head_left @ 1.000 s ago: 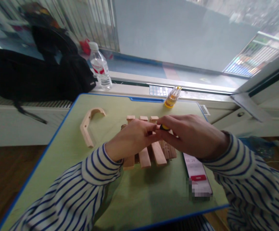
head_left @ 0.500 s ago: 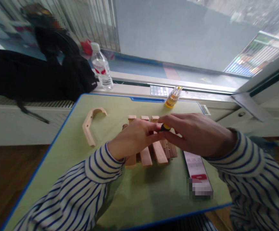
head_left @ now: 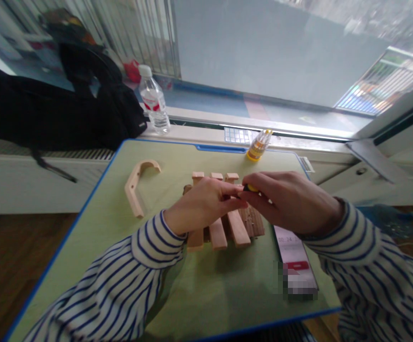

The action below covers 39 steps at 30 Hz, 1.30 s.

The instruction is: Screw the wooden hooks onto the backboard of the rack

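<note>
Over the middle of the table, my right hand (head_left: 292,202) is closed in a pinch around the black-and-yellow handle of what looks like a screwdriver (head_left: 252,188). My left hand (head_left: 204,204) meets it from the left, thumb and fingers pinched near the handle's front end; what lies between those fingertips is hidden. Beneath both hands is a wooden piece of several pale slats (head_left: 239,228) lying across a brown grooved board (head_left: 254,221). The hands cover much of it. To the left lies a curved, hook-shaped wooden part (head_left: 133,190) with small holes.
A phone (head_left: 295,256) lies to the right on the pale green, blue-edged table (head_left: 227,289). At the back edge stands a small yellow-based bottle (head_left: 258,147). On the sill are a water bottle (head_left: 155,104) and a black bag (head_left: 102,104).
Both hands and the handle have shifted slightly right in view, and the whole scene has moved a little with the camera. The right hand's grip looks slightly turned.
</note>
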Each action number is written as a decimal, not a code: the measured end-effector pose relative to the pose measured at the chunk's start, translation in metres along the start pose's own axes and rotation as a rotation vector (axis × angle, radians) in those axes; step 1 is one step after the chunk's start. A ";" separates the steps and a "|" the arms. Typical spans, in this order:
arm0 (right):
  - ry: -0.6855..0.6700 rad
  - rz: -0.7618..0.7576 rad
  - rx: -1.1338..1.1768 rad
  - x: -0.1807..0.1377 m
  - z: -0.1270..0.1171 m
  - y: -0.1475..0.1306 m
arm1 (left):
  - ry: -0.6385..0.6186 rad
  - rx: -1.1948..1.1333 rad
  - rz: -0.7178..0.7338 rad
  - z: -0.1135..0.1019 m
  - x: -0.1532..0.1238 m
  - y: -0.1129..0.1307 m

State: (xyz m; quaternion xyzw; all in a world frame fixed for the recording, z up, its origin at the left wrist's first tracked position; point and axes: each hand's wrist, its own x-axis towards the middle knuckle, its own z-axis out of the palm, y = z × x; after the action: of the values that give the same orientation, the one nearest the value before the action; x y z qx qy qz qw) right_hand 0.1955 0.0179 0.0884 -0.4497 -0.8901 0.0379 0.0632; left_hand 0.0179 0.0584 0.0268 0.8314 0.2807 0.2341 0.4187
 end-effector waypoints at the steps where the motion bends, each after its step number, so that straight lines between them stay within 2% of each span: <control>1: 0.014 0.009 0.002 0.000 0.001 -0.001 | -0.003 -0.004 0.008 0.000 0.000 0.000; 8: 0.127 0.117 -0.045 -0.001 0.012 -0.007 | -0.036 -0.028 0.039 0.000 0.001 -0.001; 15: 0.116 0.148 -0.044 0.001 0.012 -0.006 | 0.030 0.046 -0.004 -0.002 -0.001 0.003; 20: 0.100 0.163 -0.059 0.002 0.010 -0.006 | 0.078 -0.007 0.010 -0.002 0.000 0.004; 24: 0.046 0.144 -0.033 -0.001 0.005 -0.004 | 0.094 0.023 0.003 -0.001 0.000 0.001; 32: -0.019 0.039 -0.003 -0.002 -0.004 -0.002 | 0.047 -0.020 -0.009 -0.005 -0.001 0.002; 39: 0.029 0.040 -0.016 -0.002 0.004 -0.001 | 0.039 -0.024 0.013 -0.004 0.000 -0.001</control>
State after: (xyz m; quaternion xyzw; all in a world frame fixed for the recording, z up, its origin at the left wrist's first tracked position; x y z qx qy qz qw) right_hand 0.1954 0.0154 0.0848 -0.4684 -0.8802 0.0254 0.0716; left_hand 0.0149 0.0610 0.0282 0.8235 0.2802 0.2562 0.4216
